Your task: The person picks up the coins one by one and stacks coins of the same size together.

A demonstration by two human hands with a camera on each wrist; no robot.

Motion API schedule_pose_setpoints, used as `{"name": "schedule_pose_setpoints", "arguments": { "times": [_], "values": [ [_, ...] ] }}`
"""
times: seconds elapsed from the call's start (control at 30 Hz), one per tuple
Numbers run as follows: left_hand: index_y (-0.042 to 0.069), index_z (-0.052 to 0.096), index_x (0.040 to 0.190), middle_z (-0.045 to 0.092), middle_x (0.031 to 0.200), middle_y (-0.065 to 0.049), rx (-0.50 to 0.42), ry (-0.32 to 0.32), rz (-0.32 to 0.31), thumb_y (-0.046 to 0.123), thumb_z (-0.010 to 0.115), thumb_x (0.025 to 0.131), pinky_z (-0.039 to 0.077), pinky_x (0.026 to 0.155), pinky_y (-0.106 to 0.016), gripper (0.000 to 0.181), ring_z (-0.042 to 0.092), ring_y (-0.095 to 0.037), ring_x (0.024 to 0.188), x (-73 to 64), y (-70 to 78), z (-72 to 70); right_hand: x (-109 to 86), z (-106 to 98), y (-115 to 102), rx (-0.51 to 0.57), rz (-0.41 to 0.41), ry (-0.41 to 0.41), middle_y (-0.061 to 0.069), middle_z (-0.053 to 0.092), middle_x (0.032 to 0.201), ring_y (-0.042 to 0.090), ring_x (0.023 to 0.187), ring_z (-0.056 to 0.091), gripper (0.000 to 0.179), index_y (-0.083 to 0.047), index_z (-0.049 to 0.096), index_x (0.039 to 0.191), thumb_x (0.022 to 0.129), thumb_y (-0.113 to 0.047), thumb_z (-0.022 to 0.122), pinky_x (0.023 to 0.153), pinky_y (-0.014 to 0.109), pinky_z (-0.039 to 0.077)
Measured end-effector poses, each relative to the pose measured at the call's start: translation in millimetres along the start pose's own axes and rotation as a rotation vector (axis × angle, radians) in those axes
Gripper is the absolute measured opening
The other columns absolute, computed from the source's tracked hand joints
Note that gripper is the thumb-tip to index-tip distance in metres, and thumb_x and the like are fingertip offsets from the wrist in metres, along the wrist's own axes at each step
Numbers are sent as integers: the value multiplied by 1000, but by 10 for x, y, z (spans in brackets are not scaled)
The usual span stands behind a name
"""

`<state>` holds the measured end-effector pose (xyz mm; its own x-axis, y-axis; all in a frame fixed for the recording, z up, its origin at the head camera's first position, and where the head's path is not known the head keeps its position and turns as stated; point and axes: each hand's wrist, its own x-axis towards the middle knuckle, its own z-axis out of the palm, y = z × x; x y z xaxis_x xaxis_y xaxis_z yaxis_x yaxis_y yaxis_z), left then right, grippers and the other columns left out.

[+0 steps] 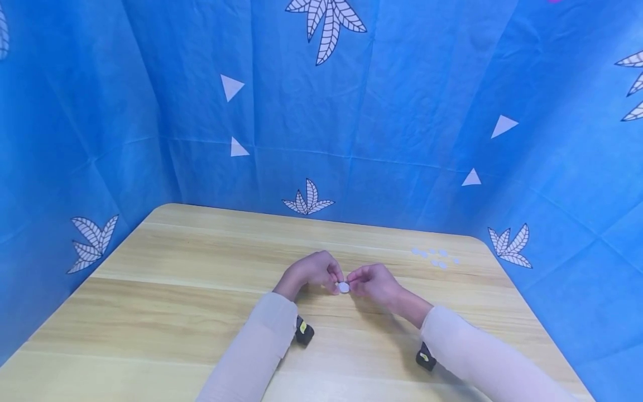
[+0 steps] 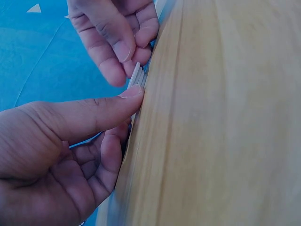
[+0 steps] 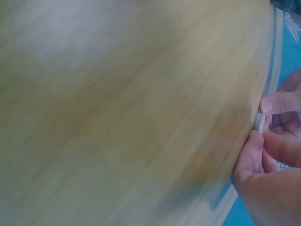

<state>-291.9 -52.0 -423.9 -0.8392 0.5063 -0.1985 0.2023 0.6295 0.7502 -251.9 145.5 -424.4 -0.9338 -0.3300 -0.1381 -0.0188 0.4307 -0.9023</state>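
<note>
Left hand [image 1: 317,269] and right hand [image 1: 379,285] both pinch white disc stack [image 1: 344,287] at opposite edges; uneven squeeze could shear discs loose onto table [image 1: 176,318].

Creased blue cloth [image 1: 427,84] with white leaves [image 1: 329,25] and triangles [image 1: 231,87] hangs behind and beside a wood-grain table [image 1: 150,318].

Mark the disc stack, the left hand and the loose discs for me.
Disc stack [image 1: 344,287]: head view, on its visible face.
Left hand [image 1: 317,269]: head view, on the back of the hand.
Loose discs [image 1: 443,253]: head view, on one disc's face.
</note>
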Motion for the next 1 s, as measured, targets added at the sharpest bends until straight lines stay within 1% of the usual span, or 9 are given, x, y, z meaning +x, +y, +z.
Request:
{"name": "schedule_pose_setpoints", "arguments": {
  "times": [0.1, 0.23, 0.33, 0.43, 0.77, 0.9, 1.0],
  "values": [
    [16, 71, 86, 65, 82, 2, 1, -3, 3, 10, 84, 66, 44, 77, -32, 24, 56, -15, 81, 0, 1, 3, -12, -6, 22, -26, 2, 17, 15, 67, 89, 20, 80, 63, 25, 6, 64, 101, 77, 4, 73, 73, 32, 53],
    [15, 71, 86, 65, 82, 3, 12, -1, 9, 11, 85, 67, 45, 78, -32, 24, 56, -15, 81, 7, 0, 1, -5, 13, 35, -128, -15, 32, 9, 66, 85, 17, 78, 62, 28, 2, 66, 95, 71, -2, 80, 73, 29, 53],
    [16, 71, 86, 65, 82, 3, 16, 2, 9, 11, 85, 67, 44, 78, -32, 24, 56, -15, 81, 13, -7, 1, 14, 43, 35, -211, -50, 42, 5, 67, 79, 14, 74, 62, 24, -1, 68, 90, 71, -6, 82, 72, 28, 52],
    [16, 70, 85, 65, 82, 3, 14, 2, 4, 11, 85, 67, 44, 79, -32, 24, 56, -15, 81, 19, -16, 4, 27, 68, 28, -251, -70, 53, 3, 67, 75, 13, 71, 62, 20, -3, 69, 86, 71, -8, 82, 70, 27, 51],
    [16, 70, 86, 65, 83, 3, 12, 0, -3, 11, 85, 67, 45, 80, -32, 25, 56, -15, 82, 8, -2, 0, 50, 73, 9, -283, -80, 54, 2, 67, 75, 12, 70, 63, 17, -3, 69, 86, 73, -6, 80, 68, 26, 52],
    [15, 71, 86, 65, 82, 2, 12, 1, 1, 10, 84, 67, 44, 79, -32, 24, 56, -16, 81, 5, 1, -1, 53, 73, -6, -274, -82, 48, 3, 68, 75, 12, 70, 63, 17, -2, 70, 87, 74, -5, 79, 66, 25, 52],
    [16, 71, 84, 65, 81, 2, 8, -1, 7, 9, 84, 66, 45, 77, -32, 24, 56, -15, 80, 4, -2, 1, 53, 75, -15, -256, -69, 46, 4, 68, 76, 13, 70, 63, 18, -2, 69, 87, 73, -6, 80, 65, 25, 52]
  ]
}}
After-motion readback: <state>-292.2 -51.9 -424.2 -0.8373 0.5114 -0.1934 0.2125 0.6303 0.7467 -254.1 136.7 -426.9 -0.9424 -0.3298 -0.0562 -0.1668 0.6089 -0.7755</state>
